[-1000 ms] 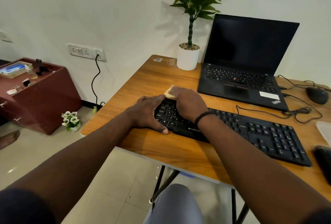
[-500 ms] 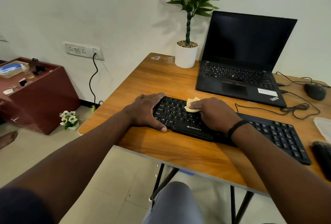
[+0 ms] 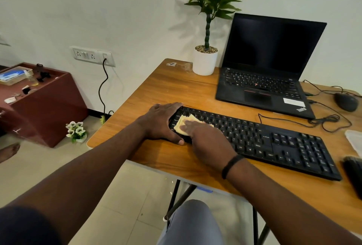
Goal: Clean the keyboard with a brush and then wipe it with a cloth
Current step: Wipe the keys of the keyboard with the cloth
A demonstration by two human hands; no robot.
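A black keyboard (image 3: 274, 143) lies across the wooden desk (image 3: 176, 88) near its front edge. My left hand (image 3: 160, 121) holds the keyboard's left end, fingers along the far edge and thumb at the near edge. My right hand (image 3: 205, 139) lies flat over a folded yellow cloth (image 3: 183, 123) and presses it onto the leftmost keys, right beside my left hand. Most of the cloth is hidden under my fingers. A dark object (image 3: 352, 176), cut off by the right edge, lies on the desk; I cannot tell if it is the brush.
An open black laptop (image 3: 264, 88) and a potted plant (image 3: 204, 60) stand at the back of the desk. A mouse (image 3: 345, 101) and loose cables (image 3: 323, 121) lie at the right, with a pale sheet (image 3: 355, 141) at the edge. A dark red cabinet (image 3: 39, 103) stands at the left.
My right hand swept the cloth from the keyboard's back left corner toward the middle, then back to the leftmost keys. My left hand stayed on the keyboard's left end.
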